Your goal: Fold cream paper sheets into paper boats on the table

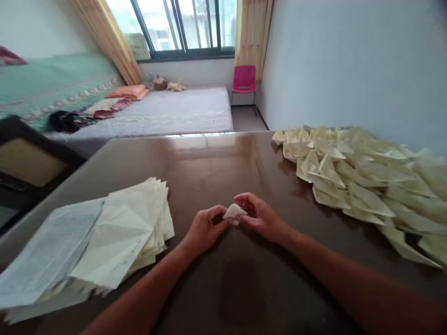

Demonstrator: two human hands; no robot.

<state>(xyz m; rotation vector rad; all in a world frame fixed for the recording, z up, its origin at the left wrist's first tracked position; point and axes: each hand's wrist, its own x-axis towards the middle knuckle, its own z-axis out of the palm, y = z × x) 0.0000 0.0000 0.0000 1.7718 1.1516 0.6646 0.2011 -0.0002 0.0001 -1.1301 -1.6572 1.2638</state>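
Note:
A small folded piece of cream paper (234,211) is pinched between both hands over the dark brown table (209,158). My left hand (206,228) grips its left side with fingers curled. My right hand (260,216) holds the right side, fingers closed over the top edge. Left of my hands lies a stack of flat creased cream sheets (122,228). To the right spreads a big heap of folded paper shapes (363,181).
A printed grey sheet (45,251) rests on the left end of the flat stack. A dark chair back (31,158) stands at the table's left. Beyond the table are a bed (167,111), a pink chair (244,81) and a window (181,25).

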